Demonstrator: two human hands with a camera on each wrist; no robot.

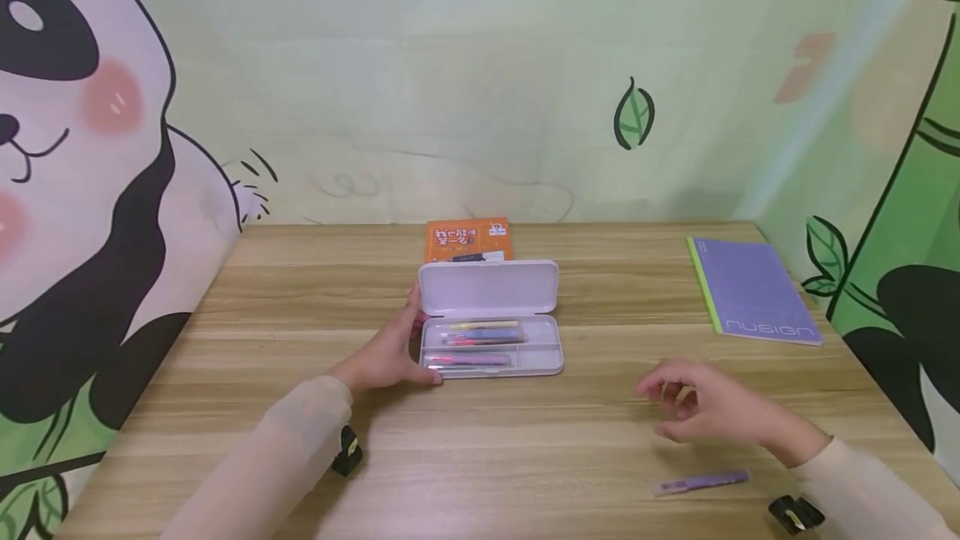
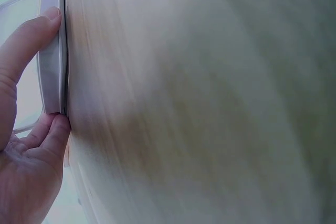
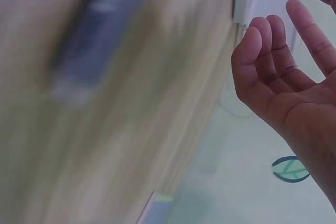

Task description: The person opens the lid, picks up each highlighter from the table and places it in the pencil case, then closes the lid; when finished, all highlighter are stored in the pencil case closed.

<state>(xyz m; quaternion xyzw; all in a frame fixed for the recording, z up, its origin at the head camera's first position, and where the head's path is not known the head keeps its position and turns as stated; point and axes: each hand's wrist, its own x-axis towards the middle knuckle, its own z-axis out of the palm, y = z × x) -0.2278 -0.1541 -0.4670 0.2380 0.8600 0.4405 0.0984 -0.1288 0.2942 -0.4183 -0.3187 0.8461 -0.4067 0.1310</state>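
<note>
A white pencil case (image 1: pixel 489 288) lies with its lid raised in the middle of the table. Inside, several pens and markers (image 1: pixel 483 334) are spread over its compartments. My left hand (image 1: pixel 382 352) grips the case's left end, thumb at the front corner and fingers round the back; the left wrist view shows the thumb (image 2: pixel 39 30) on the case's side wall (image 2: pixel 52 77). Over the table to the right, my right hand (image 1: pixel 720 407) holds nothing, its fingers loosely bent. Nearest to it lies a purple pen (image 1: pixel 703 482), blurred in the right wrist view.
Behind the case an orange booklet (image 1: pixel 468 238) is partly hidden by the lid. A purple notebook (image 1: pixel 757 290) with a green spine lies at the back right. Beyond the wooden table (image 1: pixel 600 440) stands a wall (image 1: pixel 525 107) painted with a panda and leaves.
</note>
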